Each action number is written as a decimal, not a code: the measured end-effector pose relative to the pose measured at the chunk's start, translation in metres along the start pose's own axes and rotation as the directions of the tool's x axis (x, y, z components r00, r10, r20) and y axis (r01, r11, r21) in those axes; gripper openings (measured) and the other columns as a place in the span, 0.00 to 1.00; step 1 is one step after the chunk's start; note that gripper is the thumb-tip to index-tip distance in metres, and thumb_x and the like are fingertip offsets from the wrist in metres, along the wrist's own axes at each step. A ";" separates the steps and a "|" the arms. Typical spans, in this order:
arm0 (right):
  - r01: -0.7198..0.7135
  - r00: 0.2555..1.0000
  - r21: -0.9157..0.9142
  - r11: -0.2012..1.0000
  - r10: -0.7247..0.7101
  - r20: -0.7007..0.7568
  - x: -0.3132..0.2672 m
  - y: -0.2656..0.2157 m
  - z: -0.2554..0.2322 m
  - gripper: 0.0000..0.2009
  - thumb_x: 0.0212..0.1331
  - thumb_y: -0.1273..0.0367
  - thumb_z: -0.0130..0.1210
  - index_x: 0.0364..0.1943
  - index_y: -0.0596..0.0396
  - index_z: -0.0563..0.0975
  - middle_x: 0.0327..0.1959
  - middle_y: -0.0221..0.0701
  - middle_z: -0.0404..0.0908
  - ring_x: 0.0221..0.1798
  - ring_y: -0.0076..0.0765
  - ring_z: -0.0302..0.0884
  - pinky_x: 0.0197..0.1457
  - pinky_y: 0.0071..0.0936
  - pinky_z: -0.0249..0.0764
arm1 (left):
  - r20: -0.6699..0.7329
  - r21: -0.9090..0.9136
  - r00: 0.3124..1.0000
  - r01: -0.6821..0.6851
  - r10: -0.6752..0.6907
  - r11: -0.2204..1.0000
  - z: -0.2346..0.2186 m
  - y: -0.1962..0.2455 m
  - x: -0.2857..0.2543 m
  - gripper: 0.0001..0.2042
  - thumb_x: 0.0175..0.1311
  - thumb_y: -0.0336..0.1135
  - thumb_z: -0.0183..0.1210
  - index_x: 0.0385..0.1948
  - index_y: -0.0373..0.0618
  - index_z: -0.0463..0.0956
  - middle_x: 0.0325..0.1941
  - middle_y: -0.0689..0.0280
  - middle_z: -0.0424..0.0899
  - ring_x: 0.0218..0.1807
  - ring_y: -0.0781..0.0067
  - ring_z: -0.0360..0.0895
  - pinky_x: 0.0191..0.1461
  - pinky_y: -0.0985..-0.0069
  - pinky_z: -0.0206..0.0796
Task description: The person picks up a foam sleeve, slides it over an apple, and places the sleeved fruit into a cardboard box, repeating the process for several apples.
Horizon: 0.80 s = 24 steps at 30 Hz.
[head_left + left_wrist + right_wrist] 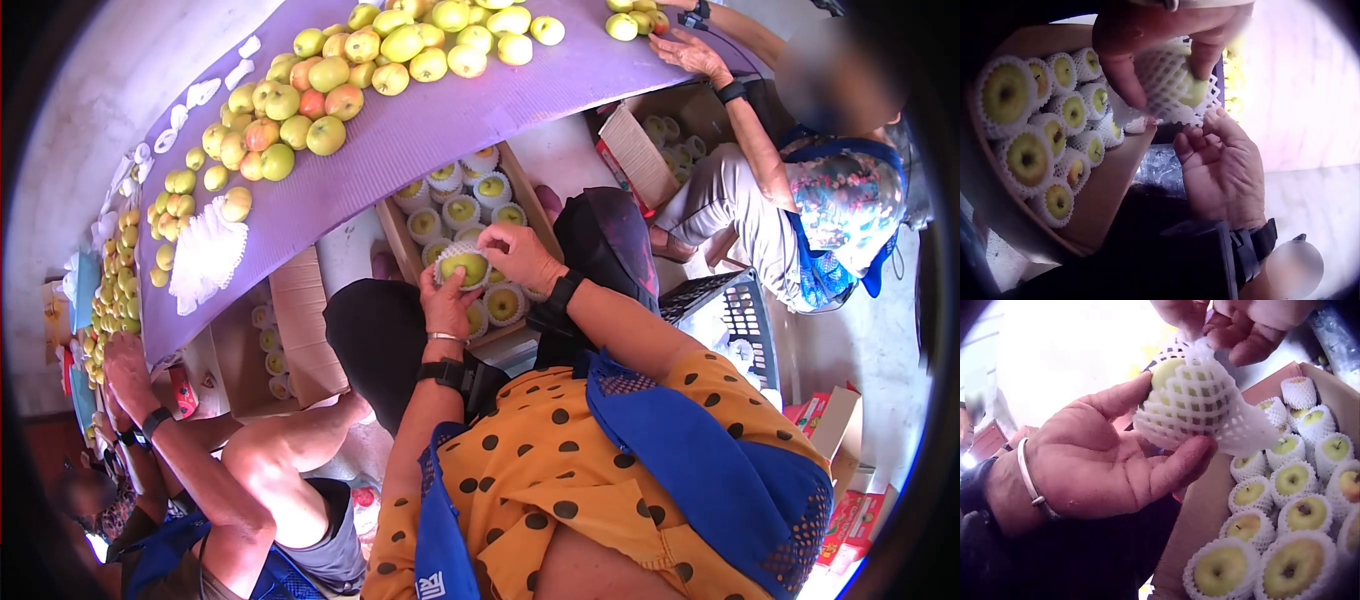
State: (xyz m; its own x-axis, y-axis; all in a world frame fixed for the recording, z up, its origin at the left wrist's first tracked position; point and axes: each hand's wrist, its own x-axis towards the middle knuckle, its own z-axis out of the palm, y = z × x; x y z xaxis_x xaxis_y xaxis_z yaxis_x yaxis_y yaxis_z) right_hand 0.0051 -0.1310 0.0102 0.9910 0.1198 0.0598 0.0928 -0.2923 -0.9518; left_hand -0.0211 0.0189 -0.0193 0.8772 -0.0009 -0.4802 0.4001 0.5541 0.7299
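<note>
A green-yellow apple (pixel 464 269) (pixel 1192 92) (pixel 1165 374) sits in a white foam net (pixel 1159 76) (pixel 1194 399). My left hand (pixel 446 303) (pixel 1169 34) (pixel 1100 456) holds the netted apple between thumb and fingers, palm up. At the net's gathered edge, my right hand (pixel 521 259) (pixel 1225 172) (pixel 1254 325) pinches the foam with its fingertips. Below both hands stands a cardboard box (pixel 398 238) (pixel 1113 199) (pixel 1194 515) of netted apples in rows, stems or blossom ends facing up.
A purple-covered table (pixel 420 130) bears piled apples (pixel 325 75) and a stack of foam nets (pixel 208 255). People work at both sides, near open boxes (pixel 312 330) (pixel 635 160). A dark plastic crate (pixel 745 310) stands at my right.
</note>
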 end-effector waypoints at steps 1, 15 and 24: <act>0.049 0.998 0.046 0.998 -0.051 0.037 -0.001 -0.001 0.001 0.05 0.45 0.76 0.48 0.26 0.60 0.74 0.24 0.30 0.74 0.25 0.22 0.68 0.28 0.21 0.65 | -0.002 -0.001 1.000 0.001 -0.001 1.000 -0.001 -0.001 0.001 0.19 0.53 0.28 0.53 0.47 0.47 0.58 0.45 0.61 0.70 0.43 0.62 0.73 0.38 0.64 0.71; -0.029 0.993 0.329 0.944 -0.011 0.119 0.009 0.009 -0.002 0.06 0.48 0.75 0.50 0.30 0.59 0.75 0.27 0.30 0.74 0.32 0.24 0.72 0.37 0.22 0.69 | 0.096 -0.139 0.994 -0.042 0.055 0.989 0.000 0.001 0.007 0.18 0.56 0.35 0.52 0.47 0.46 0.60 0.47 0.63 0.71 0.47 0.64 0.71 0.45 0.62 0.67; -0.298 0.946 0.127 0.946 0.311 -0.096 0.024 0.028 -0.009 0.10 0.43 0.69 0.58 0.27 0.62 0.73 0.26 0.33 0.73 0.29 0.23 0.69 0.34 0.22 0.67 | 0.137 -0.100 0.990 0.058 -0.044 0.993 0.000 0.001 0.006 0.19 0.56 0.39 0.52 0.47 0.44 0.62 0.47 0.63 0.72 0.48 0.64 0.71 0.46 0.60 0.66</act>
State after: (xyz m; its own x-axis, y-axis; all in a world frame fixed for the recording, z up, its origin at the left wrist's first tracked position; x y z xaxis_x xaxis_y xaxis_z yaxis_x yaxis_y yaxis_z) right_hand 0.0322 -0.1453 -0.0122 0.9752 -0.0687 -0.2103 -0.2197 -0.1921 -0.9565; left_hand -0.0156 0.0195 -0.0217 0.8866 -0.1396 -0.4409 0.4222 0.6334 0.6485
